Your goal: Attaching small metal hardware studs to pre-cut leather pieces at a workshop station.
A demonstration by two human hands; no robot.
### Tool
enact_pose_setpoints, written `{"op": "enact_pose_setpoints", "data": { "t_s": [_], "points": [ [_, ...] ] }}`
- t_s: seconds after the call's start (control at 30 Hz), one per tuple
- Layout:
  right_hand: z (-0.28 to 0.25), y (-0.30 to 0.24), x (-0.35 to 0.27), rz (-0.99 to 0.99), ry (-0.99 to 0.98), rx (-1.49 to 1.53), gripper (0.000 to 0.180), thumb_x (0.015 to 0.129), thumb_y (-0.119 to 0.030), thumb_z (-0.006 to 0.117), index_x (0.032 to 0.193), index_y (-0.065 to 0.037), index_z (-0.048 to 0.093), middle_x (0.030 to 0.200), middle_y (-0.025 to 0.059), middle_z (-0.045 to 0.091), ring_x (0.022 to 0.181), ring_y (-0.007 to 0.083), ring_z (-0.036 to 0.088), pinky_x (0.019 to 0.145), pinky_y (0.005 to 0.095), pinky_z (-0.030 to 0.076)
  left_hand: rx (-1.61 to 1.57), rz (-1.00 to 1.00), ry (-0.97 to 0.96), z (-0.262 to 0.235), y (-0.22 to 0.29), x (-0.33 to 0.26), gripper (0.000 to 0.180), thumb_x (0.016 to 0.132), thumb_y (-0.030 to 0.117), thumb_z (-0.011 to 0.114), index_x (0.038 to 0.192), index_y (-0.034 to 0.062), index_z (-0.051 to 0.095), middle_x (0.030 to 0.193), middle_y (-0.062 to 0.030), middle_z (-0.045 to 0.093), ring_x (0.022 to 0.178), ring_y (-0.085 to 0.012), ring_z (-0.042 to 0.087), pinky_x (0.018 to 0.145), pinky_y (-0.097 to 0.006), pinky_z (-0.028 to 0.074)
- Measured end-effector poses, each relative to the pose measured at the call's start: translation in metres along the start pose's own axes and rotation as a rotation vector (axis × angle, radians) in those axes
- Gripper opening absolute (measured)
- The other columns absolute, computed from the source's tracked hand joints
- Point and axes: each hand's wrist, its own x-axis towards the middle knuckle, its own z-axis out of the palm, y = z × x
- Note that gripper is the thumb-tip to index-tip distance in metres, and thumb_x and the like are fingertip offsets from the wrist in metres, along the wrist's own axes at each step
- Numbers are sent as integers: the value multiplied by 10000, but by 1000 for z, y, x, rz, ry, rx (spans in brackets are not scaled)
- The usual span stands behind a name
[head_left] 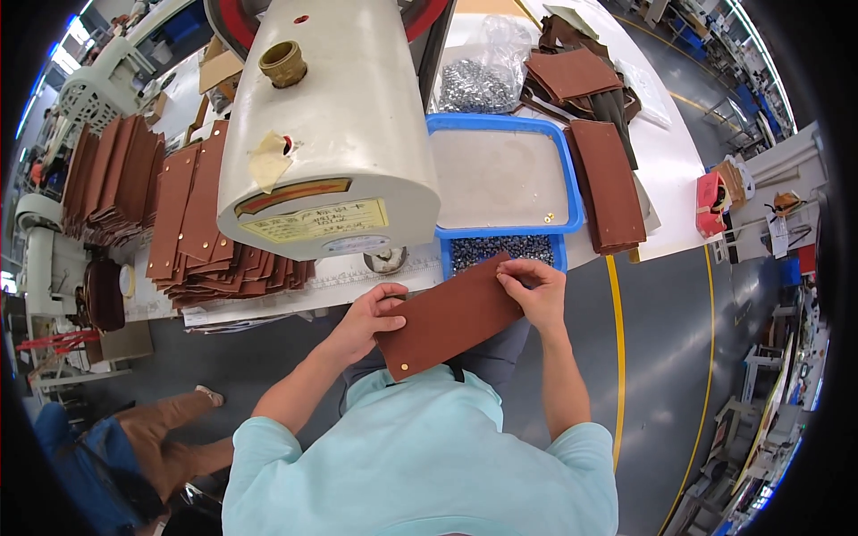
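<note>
A brown leather panel [456, 314] is stretched between my hands above my lap, tilted up to the right. My left hand [375, 317] pinches its left end, thumb on top. At the upper right corner, my right hand [534, 290] grips the panel with thumb and fingertips together; whether a small stud is also between them is hidden. One brass-coloured stud [405, 367] sits in the lower left corner of the leather. Just beyond the panel is a blue bin [560, 253] of small dark metal parts, and behind it a blue tray [572, 179] with a few brass pieces.
A large cream press machine [326, 134] overhangs the table before me. Studded leather panels [192, 214] are piled to its left, with more stacks [98, 179] beyond. Another leather stack [606, 188] lies right of the tray, near a plastic bag [483, 76] of metal parts.
</note>
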Motion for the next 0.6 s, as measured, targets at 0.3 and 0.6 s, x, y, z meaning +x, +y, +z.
{"op": "enact_pose_setpoints", "data": {
  "t_s": [0.3, 0.6],
  "points": [
    [13, -35, -27, -200, -196, 146, 199, 771, 162, 758, 938, 55, 735, 968, 142, 749, 933, 201, 721, 842, 304, 583, 861, 24, -295, 46, 45, -3, 353, 900, 90, 732, 1236, 20, 650, 1134, -67, 729, 1053, -178, 681, 915, -332, 531],
    [33, -73, -43, -517, 43, -257, 219, 733, 79, 821, 929, -2, 768, 977, 147, 751, 899, 228, 734, 787, 308, 593, 849, 343, -54, 105, 43, 3, 380, 947, 132, 674, 1318, 54, 669, 1127, -121, 757, 981, -199, 719, 883, -323, 550]
  ]
}}
